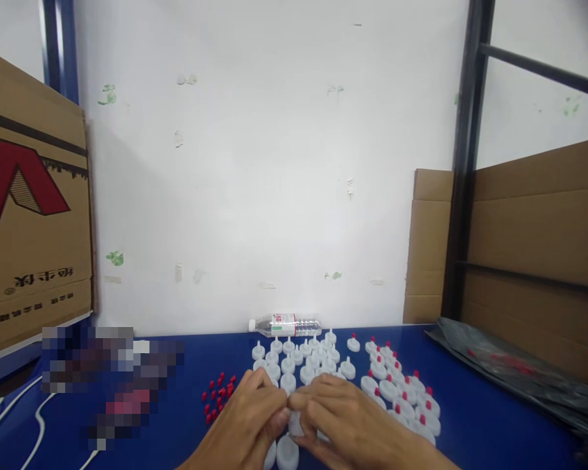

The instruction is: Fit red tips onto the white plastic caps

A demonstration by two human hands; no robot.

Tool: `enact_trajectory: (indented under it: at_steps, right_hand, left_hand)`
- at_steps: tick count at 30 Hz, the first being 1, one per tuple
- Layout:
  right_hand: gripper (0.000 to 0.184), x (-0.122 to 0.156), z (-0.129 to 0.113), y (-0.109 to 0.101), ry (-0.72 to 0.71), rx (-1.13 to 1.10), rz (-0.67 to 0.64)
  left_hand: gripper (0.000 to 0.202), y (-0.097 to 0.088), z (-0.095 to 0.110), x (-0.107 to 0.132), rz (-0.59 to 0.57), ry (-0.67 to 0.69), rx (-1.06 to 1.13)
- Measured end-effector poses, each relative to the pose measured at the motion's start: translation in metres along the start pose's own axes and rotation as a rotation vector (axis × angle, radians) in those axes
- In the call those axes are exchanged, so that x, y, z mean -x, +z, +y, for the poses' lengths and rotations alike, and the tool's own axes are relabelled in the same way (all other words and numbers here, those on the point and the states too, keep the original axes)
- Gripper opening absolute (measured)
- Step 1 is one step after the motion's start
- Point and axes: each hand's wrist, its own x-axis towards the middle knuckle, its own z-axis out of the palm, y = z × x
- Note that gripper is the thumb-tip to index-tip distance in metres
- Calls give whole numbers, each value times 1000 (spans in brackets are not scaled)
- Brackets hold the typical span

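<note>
My left hand (255,412) and my right hand (345,418) meet above the front middle of the table, fingertips touching. A white nozzle cap (295,424) shows between them, with my right fingers closed around it. My left thumb and forefinger are pinched together at its top; whatever is between them is hidden. Beyond my hands stand several white nozzle caps (288,383) with bare spouts. Loose small red tips (221,392) are scattered left of my left hand. To the right of my right hand are several white caps with red tips (404,410) on their spouts.
A clear plastic bottle (294,325) lies against the wall at the back of the blue table (176,424). Pixelated items and white cables (40,418) lie at left. A grey plastic bag (509,365) rests at right. Cardboard boxes (39,261) flank the table.
</note>
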Motion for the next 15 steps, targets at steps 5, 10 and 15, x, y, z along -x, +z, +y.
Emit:
enact_trajectory:
  at_steps: [5, 10, 15]
  right_hand:
    - [21, 16, 39, -10, 56, 61, 33]
    - [12, 40, 89, -23, 536, 83, 146]
    - [28, 52, 110, -19, 661, 108, 29]
  left_hand:
    - [55, -8, -10, -2, 54, -348, 244]
    - [47, -27, -34, -1, 219, -487, 27]
    - [43, -32, -52, 1, 97, -468, -105]
